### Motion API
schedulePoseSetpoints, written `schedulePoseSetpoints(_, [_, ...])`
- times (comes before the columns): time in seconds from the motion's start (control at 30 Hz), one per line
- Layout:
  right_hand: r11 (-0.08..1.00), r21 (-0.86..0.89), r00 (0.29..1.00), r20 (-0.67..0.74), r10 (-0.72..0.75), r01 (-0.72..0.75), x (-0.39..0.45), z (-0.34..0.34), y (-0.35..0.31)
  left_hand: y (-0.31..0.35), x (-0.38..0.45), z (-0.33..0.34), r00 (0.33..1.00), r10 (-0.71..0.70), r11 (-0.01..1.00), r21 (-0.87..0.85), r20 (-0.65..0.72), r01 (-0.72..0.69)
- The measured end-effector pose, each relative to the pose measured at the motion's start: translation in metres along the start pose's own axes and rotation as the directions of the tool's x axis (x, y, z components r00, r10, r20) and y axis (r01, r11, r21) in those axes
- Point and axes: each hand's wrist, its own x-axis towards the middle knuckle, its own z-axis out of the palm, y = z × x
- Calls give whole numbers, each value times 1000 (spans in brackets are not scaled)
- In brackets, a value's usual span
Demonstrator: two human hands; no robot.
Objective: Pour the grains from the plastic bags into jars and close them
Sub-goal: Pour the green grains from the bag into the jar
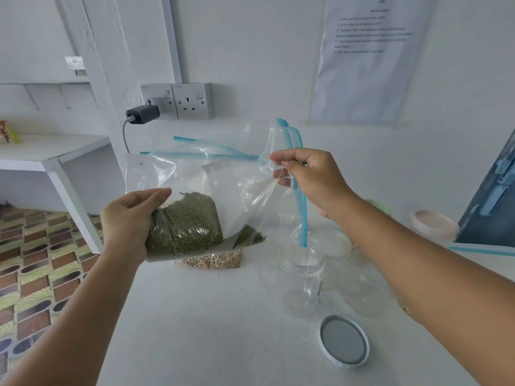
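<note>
My left hand (129, 222) grips the bottom of a clear zip bag (223, 190) that holds green grains (189, 224), lifted above the white table (209, 330). My right hand (309, 179) pinches the bag's open top by its blue zip strip (299, 207), whose end hangs into the mouth of an empty clear jar (303, 274). A white jar lid (344, 341) lies upside down near the table's front, right of centre. A second bag with pale beige grains (214, 260) lies on the table under the held bag.
Another clear jar (362, 296) stands under my right forearm. A closed jar with a pinkish lid (433, 225) sits far right beside a blue box (490, 201). Wall sockets with a plugged charger (142, 114) are behind. A white shelf (53, 151) stands left.
</note>
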Motion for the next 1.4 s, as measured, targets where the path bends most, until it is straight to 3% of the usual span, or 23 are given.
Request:
schedulePoseSetpoints(1.0, [982,189,997,-71,22,-8,-10,-15,14,50,12,16,983,163,982,78,84,-169])
schedulePoseSetpoints(1.4, [976,215,999,-36,29,-21,-9,-3,13,52,17,10,988,141,984,100,66,-147])
